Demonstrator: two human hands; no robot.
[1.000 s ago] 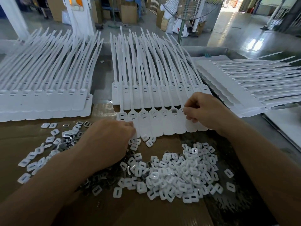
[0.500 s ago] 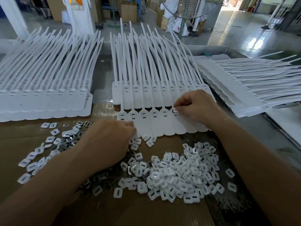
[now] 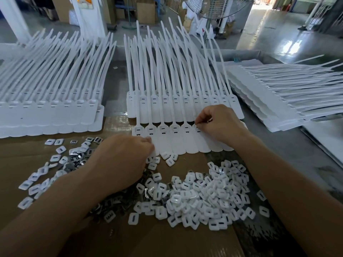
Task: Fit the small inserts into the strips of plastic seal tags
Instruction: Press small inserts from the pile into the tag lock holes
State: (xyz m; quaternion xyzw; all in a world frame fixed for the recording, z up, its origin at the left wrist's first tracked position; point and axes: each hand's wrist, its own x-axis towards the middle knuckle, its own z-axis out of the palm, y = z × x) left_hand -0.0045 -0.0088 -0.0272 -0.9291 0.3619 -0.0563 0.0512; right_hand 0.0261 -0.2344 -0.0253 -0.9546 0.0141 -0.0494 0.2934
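Right hand (image 3: pixel 220 125) pinches an insert (image 3: pixel 197 126) onto the strip (image 3: pixel 178 143), mid-row; left hand (image 3: pixel 124 160) touches its near-left corner, grip unclear.

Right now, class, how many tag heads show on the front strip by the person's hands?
6 tag heads in a row on the front strip: first, second, third, fourth, fifth, sixth at the fingertips of the right hand. More may be hidden under it.

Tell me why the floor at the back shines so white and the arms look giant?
Head view: bright light glares off the glossy floor, washing it out; the wide-angle lens stretches both forearms near the bottom edge, while the left hand and right hand look sharp.
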